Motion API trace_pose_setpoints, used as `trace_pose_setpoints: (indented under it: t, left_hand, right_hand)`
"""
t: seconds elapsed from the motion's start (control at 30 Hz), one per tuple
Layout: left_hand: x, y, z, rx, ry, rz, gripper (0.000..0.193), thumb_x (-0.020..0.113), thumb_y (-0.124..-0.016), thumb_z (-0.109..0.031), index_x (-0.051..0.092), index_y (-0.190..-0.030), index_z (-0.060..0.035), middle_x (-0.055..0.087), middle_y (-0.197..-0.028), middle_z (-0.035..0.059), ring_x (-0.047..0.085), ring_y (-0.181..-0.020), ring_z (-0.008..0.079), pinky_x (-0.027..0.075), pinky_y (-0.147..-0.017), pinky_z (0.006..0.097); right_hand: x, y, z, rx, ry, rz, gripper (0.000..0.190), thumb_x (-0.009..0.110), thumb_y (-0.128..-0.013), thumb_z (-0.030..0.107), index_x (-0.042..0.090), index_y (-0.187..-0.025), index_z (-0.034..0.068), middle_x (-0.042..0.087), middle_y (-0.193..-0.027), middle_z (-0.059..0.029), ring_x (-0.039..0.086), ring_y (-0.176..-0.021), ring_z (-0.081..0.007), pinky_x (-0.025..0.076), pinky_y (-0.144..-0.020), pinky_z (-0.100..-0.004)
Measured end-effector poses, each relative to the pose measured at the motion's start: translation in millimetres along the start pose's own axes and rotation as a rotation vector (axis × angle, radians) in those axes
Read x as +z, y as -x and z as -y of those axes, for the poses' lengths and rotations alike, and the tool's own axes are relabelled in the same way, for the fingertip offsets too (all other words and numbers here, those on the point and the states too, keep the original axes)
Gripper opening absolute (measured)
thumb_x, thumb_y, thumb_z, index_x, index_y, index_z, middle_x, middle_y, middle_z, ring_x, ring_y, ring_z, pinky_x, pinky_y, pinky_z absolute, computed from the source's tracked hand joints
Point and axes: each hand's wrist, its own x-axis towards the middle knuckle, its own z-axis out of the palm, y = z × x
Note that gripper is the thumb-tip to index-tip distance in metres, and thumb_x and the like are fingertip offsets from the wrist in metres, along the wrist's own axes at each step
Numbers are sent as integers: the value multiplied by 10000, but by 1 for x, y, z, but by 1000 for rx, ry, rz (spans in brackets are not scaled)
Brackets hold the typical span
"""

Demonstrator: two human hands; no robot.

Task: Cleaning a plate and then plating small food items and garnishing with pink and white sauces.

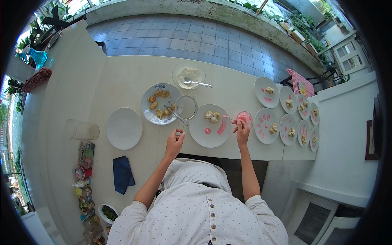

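Observation:
My left hand (175, 139) holds the wire handle of a fine sieve (186, 107), whose round rim lies between two plates. The blue-patterned plate (148, 114) carries several golden-brown pastries and what look like metal tongs. My right hand (241, 130) grips a small spoon (227, 117) with pink on its tip, beside a glass bowl of pink sauce (248, 116). Between my hands, a white plate (205, 141) bears a cluster of powdered pastries (212, 117), a pink dot (207, 130) and a pink smear (221, 127). Behind stands a glass bowl of white powder (189, 74) with a spoon (199, 83) in it.
Several plates (261, 102) with pastries and pink marks stand in two rows at the right. To the left are a bare white plate (124, 128), a clear plastic container (82, 129), a dark blue cloth (122, 174), packets and jars, and a bowl of green leaves (108, 213).

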Motion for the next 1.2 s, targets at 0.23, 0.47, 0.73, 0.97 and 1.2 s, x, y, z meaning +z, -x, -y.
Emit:
trace_pose_setpoints:
  t: [0.23, 0.47, 0.73, 0.97, 1.2]
  left_hand:
    - [-1, 0, -1, -22, -21, 3, 156, 515, -838, -173, 499, -891, -27, 389, -454, -52, 306, -410, 21, 237, -387, 218]
    - [0, -3, 7, 34, -21, 24, 153, 502, -851, -165, 459, -928, -40, 361, -466, -68, 283, -352, 11, 188, -315, 188]
    - [0, -1, 3, 36, -25, 43, 148, 498, -854, -160, 457, -928, -39, 357, -468, -69, 283, -353, 9, 189, -315, 187]
    - [-1, 0, 1, 12, -21, 24, 151, 506, -848, -175, 479, -903, -37, 367, -454, -61, 293, -379, 17, 212, -352, 204]
    - [3, -1, -1, 32, -26, 62, 158, 503, -854, -183, 458, -923, -48, 355, -468, -68, 279, -352, 10, 187, -313, 187]
  right_hand:
    - [-1, 1, 1, 26, -137, -56, 254, 443, -880, 217, 589, -887, 9, 625, -787, -71, 507, -530, -63, 402, -456, -181]
    - [-6, 4, 7, 88, -187, -81, 256, 433, -881, 204, 576, -890, -8, 622, -803, -93, 536, -572, -81, 416, -456, -188]
    - [-9, 7, 11, 151, -237, -152, 276, 422, -878, 245, 579, -879, 18, 630, -786, -83, 492, -499, -63, 373, -443, -162]
    - [-29, 6, 6, 232, -601, -362, 358, 390, -893, 349, 565, -933, 38, 628, -759, -75, 440, -446, -34, 292, -394, -159]
    - [-47, 15, -23, 242, -470, -531, 421, 348, -901, 399, 531, -995, 31, 616, -761, -80, 391, -401, -45, 251, -350, -150]
